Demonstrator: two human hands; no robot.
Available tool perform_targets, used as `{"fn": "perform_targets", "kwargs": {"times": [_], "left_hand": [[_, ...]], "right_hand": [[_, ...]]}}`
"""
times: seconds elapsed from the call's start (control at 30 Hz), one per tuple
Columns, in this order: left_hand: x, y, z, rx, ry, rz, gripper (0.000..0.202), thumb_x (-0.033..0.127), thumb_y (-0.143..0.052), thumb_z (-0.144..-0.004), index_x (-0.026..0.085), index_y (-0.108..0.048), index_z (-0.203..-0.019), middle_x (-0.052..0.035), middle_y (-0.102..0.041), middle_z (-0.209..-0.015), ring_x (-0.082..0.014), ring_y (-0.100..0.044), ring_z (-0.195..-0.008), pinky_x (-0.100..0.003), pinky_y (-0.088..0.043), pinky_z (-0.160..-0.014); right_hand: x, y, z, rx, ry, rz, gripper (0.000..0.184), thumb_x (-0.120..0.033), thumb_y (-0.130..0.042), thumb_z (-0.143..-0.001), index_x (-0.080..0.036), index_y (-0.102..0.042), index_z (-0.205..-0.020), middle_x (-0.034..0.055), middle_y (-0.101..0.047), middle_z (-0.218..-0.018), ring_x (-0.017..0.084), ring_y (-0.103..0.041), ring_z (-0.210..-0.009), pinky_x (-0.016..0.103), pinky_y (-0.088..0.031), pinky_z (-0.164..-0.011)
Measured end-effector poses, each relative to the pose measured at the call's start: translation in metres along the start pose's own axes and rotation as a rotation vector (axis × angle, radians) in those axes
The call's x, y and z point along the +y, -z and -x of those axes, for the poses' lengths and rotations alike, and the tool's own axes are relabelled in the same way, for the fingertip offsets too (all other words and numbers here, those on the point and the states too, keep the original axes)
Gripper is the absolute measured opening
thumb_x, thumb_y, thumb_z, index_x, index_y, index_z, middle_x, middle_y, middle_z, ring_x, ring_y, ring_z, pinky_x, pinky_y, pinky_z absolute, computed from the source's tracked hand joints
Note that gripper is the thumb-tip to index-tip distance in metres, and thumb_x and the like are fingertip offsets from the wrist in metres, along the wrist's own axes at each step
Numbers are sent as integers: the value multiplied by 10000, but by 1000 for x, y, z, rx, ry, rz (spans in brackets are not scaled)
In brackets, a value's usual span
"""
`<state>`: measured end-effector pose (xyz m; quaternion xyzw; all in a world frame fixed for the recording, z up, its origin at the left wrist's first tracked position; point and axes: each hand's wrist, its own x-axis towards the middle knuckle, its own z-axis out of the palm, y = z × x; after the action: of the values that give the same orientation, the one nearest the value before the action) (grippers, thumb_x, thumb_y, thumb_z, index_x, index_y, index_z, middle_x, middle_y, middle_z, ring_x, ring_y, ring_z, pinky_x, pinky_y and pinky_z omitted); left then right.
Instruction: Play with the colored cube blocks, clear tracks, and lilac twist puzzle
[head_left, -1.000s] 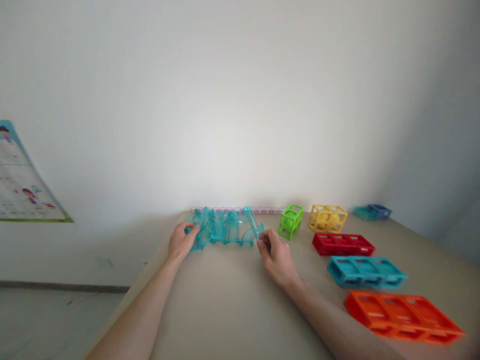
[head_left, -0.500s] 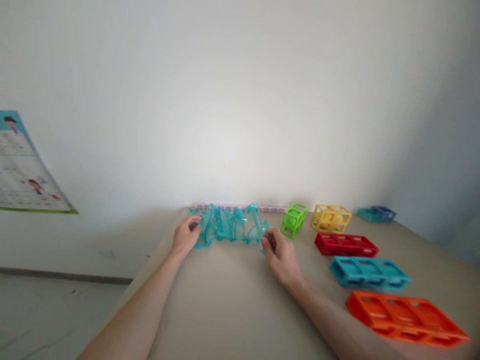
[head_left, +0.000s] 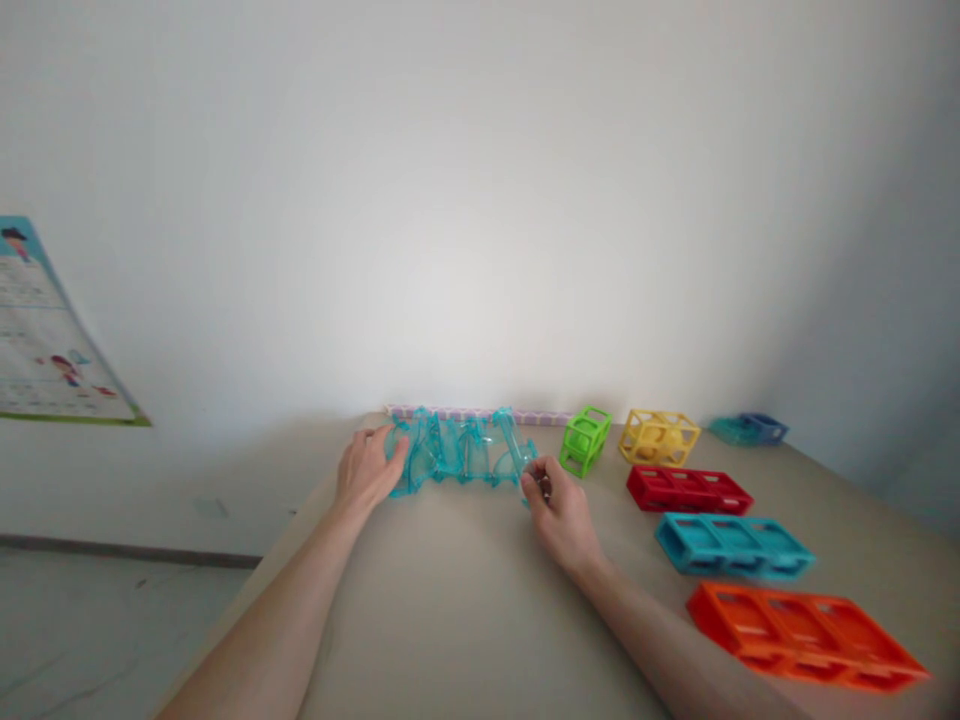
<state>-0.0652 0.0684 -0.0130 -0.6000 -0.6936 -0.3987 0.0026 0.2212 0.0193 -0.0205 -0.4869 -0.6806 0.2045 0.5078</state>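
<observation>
A row of translucent teal plastic pieces (head_left: 480,450), joined or set side by side, lies near the table's back edge. My left hand (head_left: 366,470) is at the row's left end, fingers curved over it and thumb along the near side. At the right end, my right hand (head_left: 556,508) pinches the edge of the teal row between thumb and curled fingers. Exactly what sits inside the right fingertips is partly hidden.
To the right stand a green cube frame (head_left: 586,440) and a yellow frame (head_left: 658,438). Nearer lie red (head_left: 690,490), teal (head_left: 733,545) and orange (head_left: 806,635) three-cell blocks. Blue and teal pieces (head_left: 761,429) rest in the far right corner. A wall (head_left: 480,200) rises behind the table.
My left hand has shifted slightly left and its fingers now reach over the row's left end instead of pinching it. My right hand and the row stay almost where they were.
</observation>
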Motion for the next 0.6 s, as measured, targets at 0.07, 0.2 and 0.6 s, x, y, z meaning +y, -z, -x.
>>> {"fn": "perform_targets", "kwargs": {"times": [0.07,0.2,0.6], "left_hand": [[10,5,3,107,-138,-4,444,469,-544,-818,187,-635,-1149,-158,-575,-1182,-319,-500,-1150,-484,-347,-1023],[42,9,26,3,-457,356,383,446,-554,-846,190,-606,-1126,-95,-616,-1052,-221,-557,-986,-365,-445,-905],[49,0,38,52,-308,283,263,343,-451,-900,195,-630,-778,-50,-642,-795,-191,-577,-819,-327,-444,-827]], "right_hand": [[-2,-3,2,-19,1,-45,167,-368,-494,-900,-206,-493,-861,-3,-521,-711,143,-502,-602,250,-415,-533],[-14,-16,15,-161,-20,-339,224,-432,-515,-898,-210,-510,-920,-27,-464,-706,119,-485,-560,226,-459,-464],[-21,-12,24,-311,-20,-245,251,-387,-507,-906,-190,-463,-755,-36,-412,-671,104,-412,-582,221,-366,-506]]}}
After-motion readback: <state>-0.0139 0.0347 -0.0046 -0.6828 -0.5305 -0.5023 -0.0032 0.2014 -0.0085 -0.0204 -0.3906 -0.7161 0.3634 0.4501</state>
